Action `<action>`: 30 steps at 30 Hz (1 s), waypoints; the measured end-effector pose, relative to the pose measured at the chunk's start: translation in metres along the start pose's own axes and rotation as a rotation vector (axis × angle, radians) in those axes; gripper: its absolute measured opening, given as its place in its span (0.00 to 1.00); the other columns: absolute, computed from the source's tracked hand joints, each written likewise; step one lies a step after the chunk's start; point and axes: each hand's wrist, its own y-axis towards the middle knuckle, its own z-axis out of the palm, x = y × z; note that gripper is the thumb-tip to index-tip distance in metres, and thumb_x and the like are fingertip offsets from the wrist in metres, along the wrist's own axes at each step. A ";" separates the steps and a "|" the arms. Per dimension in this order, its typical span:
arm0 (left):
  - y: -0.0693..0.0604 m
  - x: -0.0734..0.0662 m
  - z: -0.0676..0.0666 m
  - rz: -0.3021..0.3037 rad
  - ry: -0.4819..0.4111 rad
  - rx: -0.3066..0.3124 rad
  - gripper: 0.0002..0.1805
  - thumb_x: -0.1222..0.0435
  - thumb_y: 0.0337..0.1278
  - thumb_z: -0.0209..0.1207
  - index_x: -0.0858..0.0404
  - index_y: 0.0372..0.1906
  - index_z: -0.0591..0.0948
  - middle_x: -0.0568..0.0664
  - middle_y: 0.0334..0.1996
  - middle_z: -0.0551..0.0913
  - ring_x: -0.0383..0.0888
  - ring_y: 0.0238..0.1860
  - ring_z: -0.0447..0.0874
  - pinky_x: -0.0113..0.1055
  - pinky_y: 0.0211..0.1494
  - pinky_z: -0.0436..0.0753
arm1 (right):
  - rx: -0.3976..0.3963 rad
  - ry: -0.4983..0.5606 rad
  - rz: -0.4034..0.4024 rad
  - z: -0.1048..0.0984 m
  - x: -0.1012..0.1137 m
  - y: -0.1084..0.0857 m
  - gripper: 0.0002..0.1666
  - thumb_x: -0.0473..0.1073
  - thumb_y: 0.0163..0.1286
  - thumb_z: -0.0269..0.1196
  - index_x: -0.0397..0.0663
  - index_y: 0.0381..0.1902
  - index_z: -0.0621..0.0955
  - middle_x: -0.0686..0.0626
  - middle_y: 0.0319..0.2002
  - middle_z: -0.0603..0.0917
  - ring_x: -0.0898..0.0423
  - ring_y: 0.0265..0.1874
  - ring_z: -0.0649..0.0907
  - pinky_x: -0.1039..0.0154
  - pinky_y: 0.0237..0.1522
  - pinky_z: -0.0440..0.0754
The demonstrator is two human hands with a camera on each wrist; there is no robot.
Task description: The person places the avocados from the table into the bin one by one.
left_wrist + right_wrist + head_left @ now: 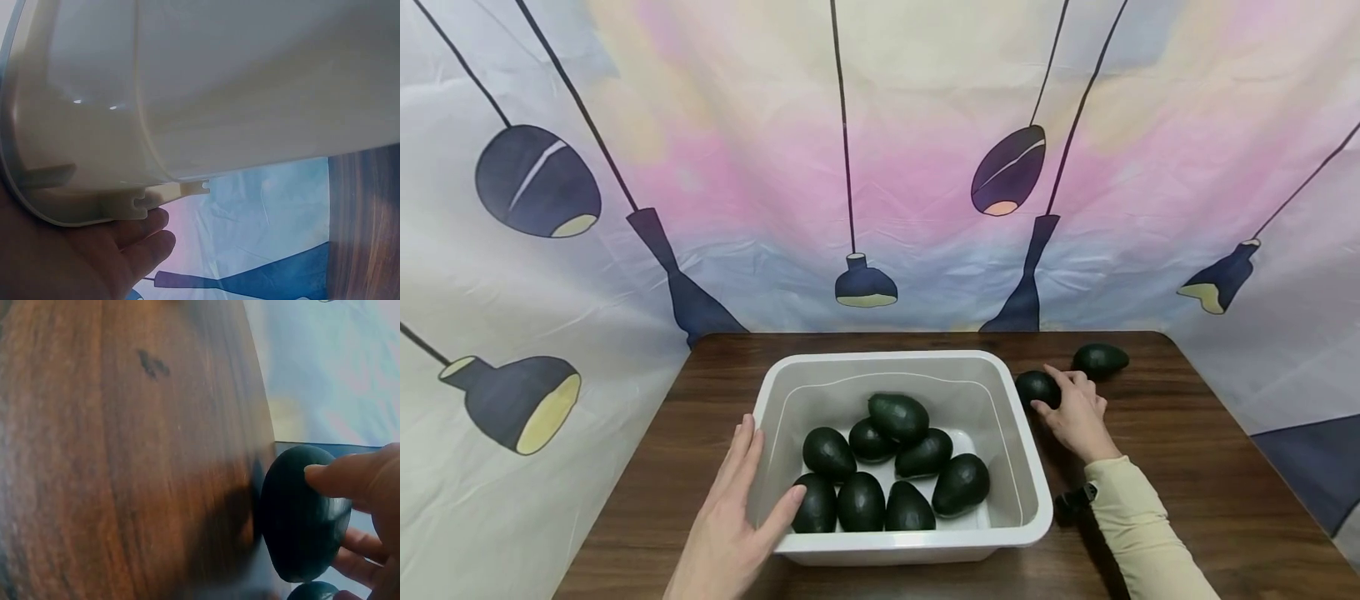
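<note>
Dark green avocados (pixel 961 485), several of them, lie inside a light grey plastic bin (pixel 887 357). My left hand (pixel 726 508) rests against the bin's left side near the front corner, its fingers straight and the thumb over the rim; the left wrist view shows these fingers at the bin's outer wall (pixel 250 81). To the right of the bin, my right hand (pixel 1078 417) pinches an avocado (pixel 300 519) between thumb and fingers, low at the tabletop. Just beyond that hand lies another avocado (pixel 1101 360), partly seen at the bottom of the right wrist view.
The bin stands on a dark wooden table (pixel 1180 483) with rounded back corners. Behind the table hangs a pastel cloth (pixel 925 167) printed with dark lamps. A black wrist device (pixel 1075 502) sits at the right cuff, close to the bin's right wall.
</note>
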 end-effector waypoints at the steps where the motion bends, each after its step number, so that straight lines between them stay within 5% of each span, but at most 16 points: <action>1: 0.000 0.000 0.000 0.001 0.000 -0.002 0.45 0.46 0.59 0.63 0.63 0.74 0.60 0.45 0.77 0.49 0.50 0.75 0.50 0.36 0.71 0.57 | -0.007 -0.005 0.006 0.000 0.000 -0.001 0.38 0.42 0.63 0.68 0.37 0.68 0.68 0.27 0.58 0.64 0.29 0.55 0.63 0.33 0.48 0.57; 9: 0.000 -0.001 0.001 0.018 -0.012 -0.022 0.45 0.47 0.59 0.63 0.65 0.74 0.61 0.46 0.77 0.50 0.51 0.75 0.51 0.21 0.68 0.49 | -0.021 0.001 0.037 0.001 -0.003 -0.002 0.38 0.45 0.63 0.68 0.38 0.66 0.68 0.26 0.55 0.67 0.28 0.53 0.68 0.33 0.48 0.57; 17: 0.000 -0.001 -0.001 -0.010 -0.007 0.008 0.45 0.45 0.59 0.62 0.64 0.74 0.60 0.46 0.77 0.49 0.51 0.75 0.50 0.48 0.69 0.61 | -0.034 0.049 0.035 0.001 -0.008 -0.007 0.35 0.47 0.68 0.65 0.36 0.66 0.68 0.27 0.55 0.67 0.28 0.54 0.67 0.33 0.48 0.56; 25: 0.000 0.000 0.001 0.016 -0.012 -0.015 0.44 0.47 0.59 0.63 0.64 0.74 0.61 0.47 0.77 0.50 0.51 0.75 0.51 0.19 0.68 0.47 | -0.146 0.179 0.055 -0.018 0.002 -0.015 0.37 0.54 0.70 0.61 0.36 0.67 0.68 0.30 0.55 0.69 0.34 0.52 0.70 0.31 0.51 0.54; 30: 0.000 0.000 0.000 0.013 -0.010 -0.012 0.44 0.47 0.59 0.63 0.64 0.74 0.60 0.47 0.77 0.50 0.52 0.75 0.51 0.21 0.69 0.49 | -0.245 0.266 0.077 -0.036 0.012 -0.020 0.37 0.56 0.71 0.59 0.40 0.69 0.67 0.34 0.58 0.70 0.37 0.53 0.72 0.39 0.52 0.66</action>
